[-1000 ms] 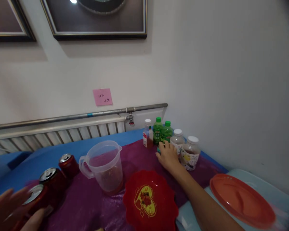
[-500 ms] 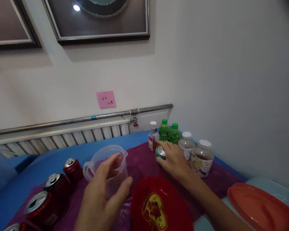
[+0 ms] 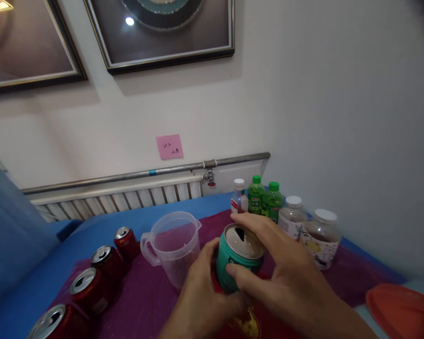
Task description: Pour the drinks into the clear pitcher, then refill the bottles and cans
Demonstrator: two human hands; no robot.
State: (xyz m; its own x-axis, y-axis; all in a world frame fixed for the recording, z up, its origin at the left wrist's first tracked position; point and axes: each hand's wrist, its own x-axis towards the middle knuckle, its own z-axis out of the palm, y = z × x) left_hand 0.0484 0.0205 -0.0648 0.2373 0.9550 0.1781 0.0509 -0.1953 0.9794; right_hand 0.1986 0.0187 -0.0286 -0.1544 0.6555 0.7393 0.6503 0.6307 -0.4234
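Between my two hands is a green drink can (image 3: 226,259), its opened silver top facing up and slightly tilted. My left hand (image 3: 205,296) is closed round the can's lower left side, with part of its fingers hidden behind the can. From the right, my right hand (image 3: 286,268) grips the same can, thumb across the front and fingers over the far rim. Below them lies a red scalloped plate with a yellow design (image 3: 249,325), mostly covered by my hands. A clear plastic measuring jug (image 3: 175,249) stands just left of the can.
Several opened red cans (image 3: 92,289) stand in a row at left on the purple cloth (image 3: 137,294). Two green-capped bottles (image 3: 256,197), a white-capped bottle (image 3: 239,200) and two white-lidded jars (image 3: 323,240) line the back right. An orange-red plastic object (image 3: 403,308) lies at lower right.
The green can has moved from beside the bottles toward me, over the red plate. My left hand has come away from in front of the jug and taken hold of it too.
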